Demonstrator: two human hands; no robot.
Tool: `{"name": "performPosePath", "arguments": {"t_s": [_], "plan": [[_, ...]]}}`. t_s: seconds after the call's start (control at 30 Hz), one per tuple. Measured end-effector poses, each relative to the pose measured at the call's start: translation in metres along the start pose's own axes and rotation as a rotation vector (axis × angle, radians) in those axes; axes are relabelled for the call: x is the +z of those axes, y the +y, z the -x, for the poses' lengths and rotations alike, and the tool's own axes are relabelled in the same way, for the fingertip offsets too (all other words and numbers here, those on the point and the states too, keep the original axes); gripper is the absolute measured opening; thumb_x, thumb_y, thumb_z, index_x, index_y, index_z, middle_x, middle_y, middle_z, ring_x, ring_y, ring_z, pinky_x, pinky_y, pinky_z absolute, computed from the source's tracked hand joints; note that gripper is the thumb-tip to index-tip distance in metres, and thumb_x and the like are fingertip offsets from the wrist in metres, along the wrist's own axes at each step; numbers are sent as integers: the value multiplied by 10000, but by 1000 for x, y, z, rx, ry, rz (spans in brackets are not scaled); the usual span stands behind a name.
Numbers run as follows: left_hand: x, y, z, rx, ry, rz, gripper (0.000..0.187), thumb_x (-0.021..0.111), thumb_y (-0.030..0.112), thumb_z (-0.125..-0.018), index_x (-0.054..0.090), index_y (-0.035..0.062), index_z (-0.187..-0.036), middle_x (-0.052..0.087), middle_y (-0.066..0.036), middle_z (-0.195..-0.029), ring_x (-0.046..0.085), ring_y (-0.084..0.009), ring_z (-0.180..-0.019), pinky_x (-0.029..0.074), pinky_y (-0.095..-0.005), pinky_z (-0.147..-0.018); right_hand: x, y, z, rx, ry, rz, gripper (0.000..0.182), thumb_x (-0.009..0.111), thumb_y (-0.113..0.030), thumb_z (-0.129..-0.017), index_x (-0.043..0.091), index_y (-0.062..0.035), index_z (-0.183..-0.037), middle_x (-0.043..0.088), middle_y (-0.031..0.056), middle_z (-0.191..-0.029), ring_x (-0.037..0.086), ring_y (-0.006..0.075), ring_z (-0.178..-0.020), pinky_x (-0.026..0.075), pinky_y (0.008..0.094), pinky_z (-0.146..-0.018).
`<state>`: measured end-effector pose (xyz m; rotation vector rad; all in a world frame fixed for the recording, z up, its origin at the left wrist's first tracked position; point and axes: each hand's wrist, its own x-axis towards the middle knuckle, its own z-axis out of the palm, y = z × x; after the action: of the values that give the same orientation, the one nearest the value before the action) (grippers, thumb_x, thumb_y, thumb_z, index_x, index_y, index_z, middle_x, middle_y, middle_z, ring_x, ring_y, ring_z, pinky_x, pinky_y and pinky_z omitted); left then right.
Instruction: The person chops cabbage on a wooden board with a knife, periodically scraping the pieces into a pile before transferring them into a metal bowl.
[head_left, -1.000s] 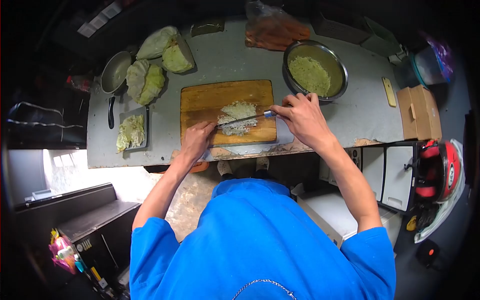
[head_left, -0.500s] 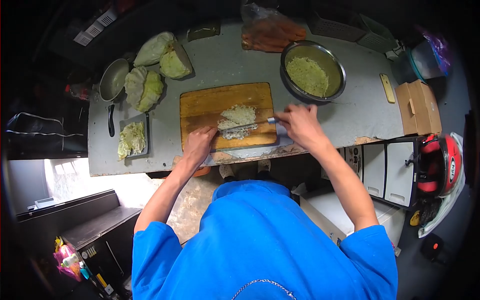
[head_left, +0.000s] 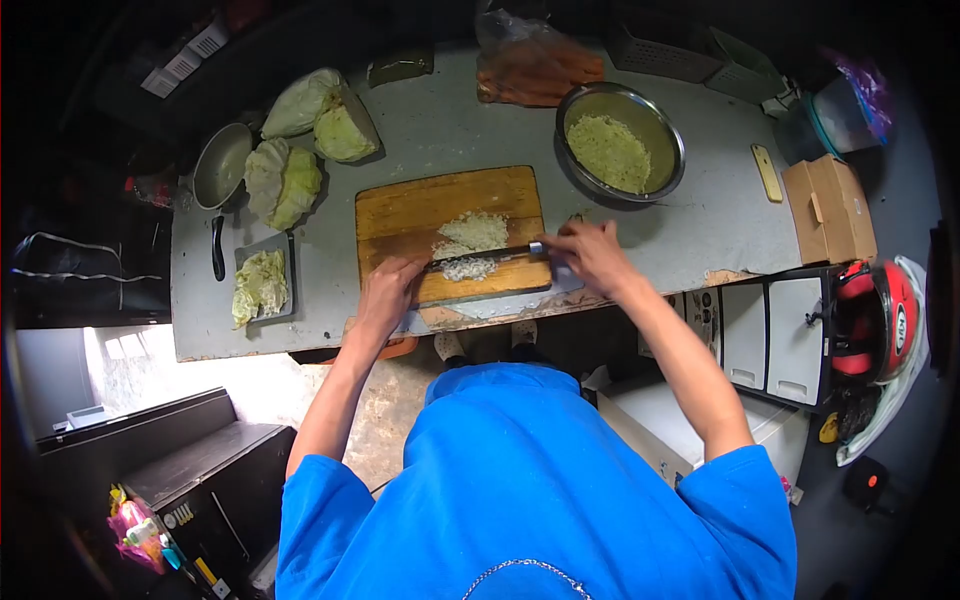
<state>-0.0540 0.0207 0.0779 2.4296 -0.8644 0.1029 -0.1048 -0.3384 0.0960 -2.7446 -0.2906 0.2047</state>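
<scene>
My right hand [head_left: 597,258] is closed round the handle of a knife [head_left: 503,252] beyond the right edge of the wooden cutting board [head_left: 395,215]. The blade lies across the board through a pile of finely chopped cabbage [head_left: 475,230], with bits on both sides of it. At the board's left front, my left hand [head_left: 391,290] has its fingers pressed together at the blade's tip end. Just past my right hand stands a metal bowl [head_left: 672,185] of chopped pale green cabbage.
Cabbage heads [head_left: 285,182] sit at the left, beside a pan [head_left: 215,165] with a black handle. Cabbage leaves [head_left: 260,288] lie on a grey tray. Bagged carrots [head_left: 540,75] are at the back. A phone [head_left: 767,173] and cardboard box [head_left: 830,212] are at the right.
The knife's handle end has come slightly down toward me with my right hand, and the blade's angle has changed. My left hand remains at the tip. The whole view has shifted a little.
</scene>
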Motion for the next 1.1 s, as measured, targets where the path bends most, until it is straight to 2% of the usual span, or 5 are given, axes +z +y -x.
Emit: {"name": "performPosePath", "arguments": {"t_s": [0.23, 0.47, 0.67, 0.93, 1.1], "plan": [[5, 5, 0, -37, -16, -129, 235, 706, 24, -838, 755, 33, -1068, 715, -119, -1004, 661, -328, -971, 545, -440, -815, -48, -15, -11, -280, 237, 171, 415, 699, -103, -903, 740, -287, -1273, 657, 27, -1068, 587, 230, -1034, 345, 460, -937], [6, 10, -4, -66, -62, -264, 312, 673, 15, -809, 737, 48, -1113, 711, -119, -994, 668, -332, -951, 565, -429, -820, 25, 16, 3, -88, 194, 34, 362, 687, -172, -914, 750, -304, -1244, 668, 42, -1041, 592, 248, -1023, 356, 494, -925], [4, 1, 1, -13, -136, -227, 346, 632, -20, -785, 725, 31, -1115, 711, -143, -1024, 675, -349, -977, 572, -437, -848, -52, -38, -3, -240, 311, 156, 396, 694, -113, -871, 760, -264, -1231, 653, 30, -1074, 575, 231, -1049, 337, 496, -981], [-4, 15, -11, -31, -219, -349, 267, 583, 18, -833, 697, 14, -1075, 704, -128, -1056, 690, -341, -962, 581, -424, -836, 14, -2, -2, 24, 173, -152, 349, 725, -164, -871, 779, -247, -1205, 675, 45, -1077, 584, 223, -1079, 331, 476, -952], [2, 0, -2, -30, -132, -269, 333, 626, -14, -781, 717, 41, -1096, 692, -130, -967, 688, -344, -934, 576, -447, -806, -59, -56, -6, -113, 241, 97, 309, 697, -180, -919, 777, -261, -1206, 669, 32, -1084, 582, 207, -1084, 325, 465, -970]]}}
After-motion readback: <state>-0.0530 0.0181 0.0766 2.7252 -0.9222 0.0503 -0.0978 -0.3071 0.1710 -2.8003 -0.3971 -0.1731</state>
